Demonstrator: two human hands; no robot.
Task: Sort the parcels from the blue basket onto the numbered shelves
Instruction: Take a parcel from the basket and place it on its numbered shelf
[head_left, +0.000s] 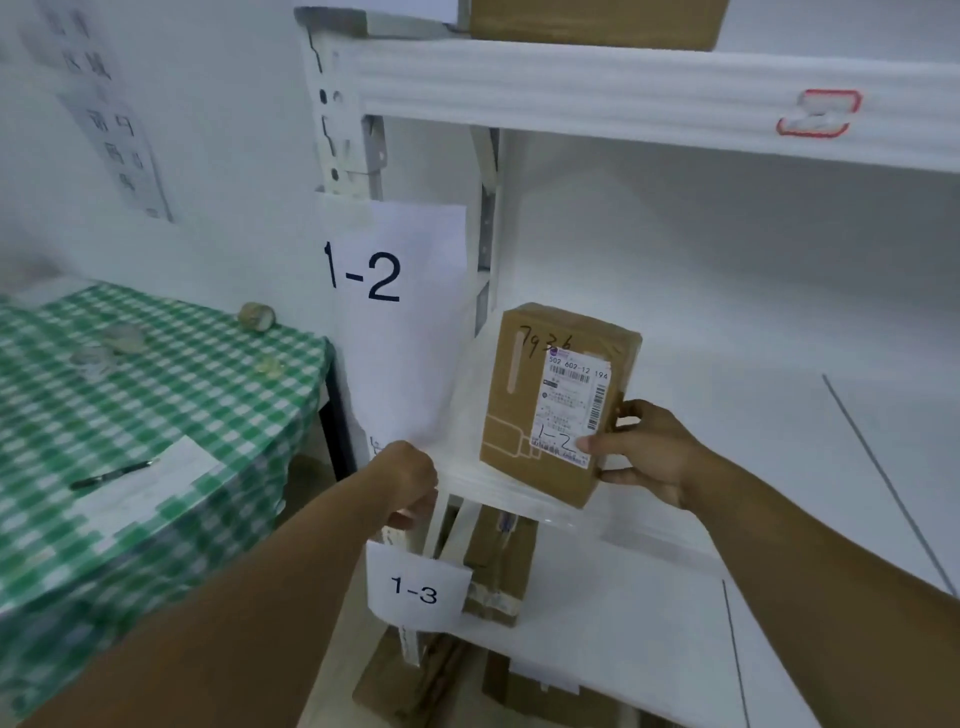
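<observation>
Your right hand (649, 452) grips the parcel (519, 395) by its right side, thumb across the printed label (571, 405) and fingers curled behind. The box stands upright at the very front of the shelf (727, 415) marked 1-2, its near bottom corner jutting past the lip. Let go there and it may well tip forward and drop toward the boxes below, by the 1-3 sign (415, 592); I'd judge it needs pushing deeper before release. Your left hand (408, 478) has its fingers curled on the lower corner of the 1-2 sign (395, 291), apparently pinching it aside; that thin paper sheet could tear or come off the post if you pull, or get trapped behind the box. The parcel is plain brown cardboard, a stiff rectangular block sealed with shiny tape, with handwritten digits near the top. The shelf is smooth white board, likely slippery under cardboard. The desk (156, 374) to your left wears a green checked cloth
</observation>
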